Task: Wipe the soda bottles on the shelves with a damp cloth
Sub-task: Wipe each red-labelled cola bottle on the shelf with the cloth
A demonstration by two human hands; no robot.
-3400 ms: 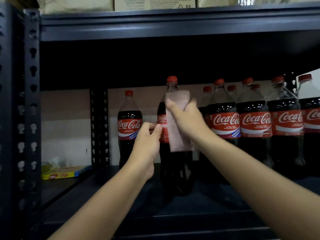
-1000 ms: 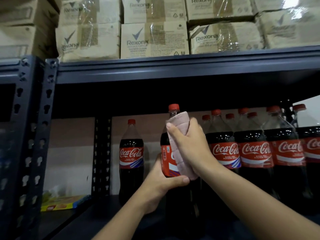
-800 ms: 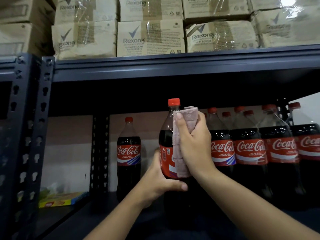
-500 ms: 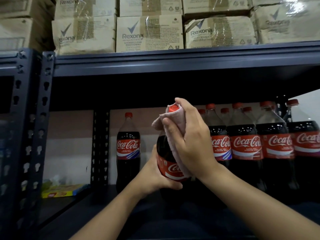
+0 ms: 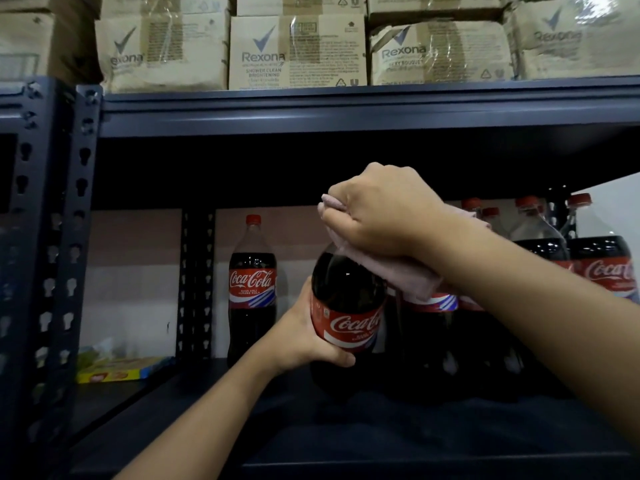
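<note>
Head view (the only view).

The left hand (image 5: 308, 336) grips the soda bottle (image 5: 346, 306) at label height. Its fingers wrap the far side and the thumb (image 5: 337, 358) crosses the front just below the label. This grip appears intended to steady the bottle and keep it from turning or tipping while the top is worked.

The right hand (image 5: 377, 213) is clenched over the neck and cap of the same bottle, with the pink cloth (image 5: 405, 271) trapped between palm and bottle. The fingers are curled down tightly; the cap is hidden under them. A loose fold of cloth hangs below the heel of the hand, over the bottle's shoulder. Wrapping the cloth around the neck lets one grip wipe its whole circumference.

The bottle is held upright, at or just above the front of the dark shelf (image 5: 346, 445); whether its base touches cannot be determined.

Beyond the left fingers, a single bottle (image 5: 252, 289) stands apart. Behind the right wrist, a row of bottles (image 5: 588, 265) stands near the held bottle. Judged stage: neck and cap wipe in progress; the other bottles remain.

Above the knuckles, cartons (image 5: 298, 50) sit on the upper shelf.
</note>
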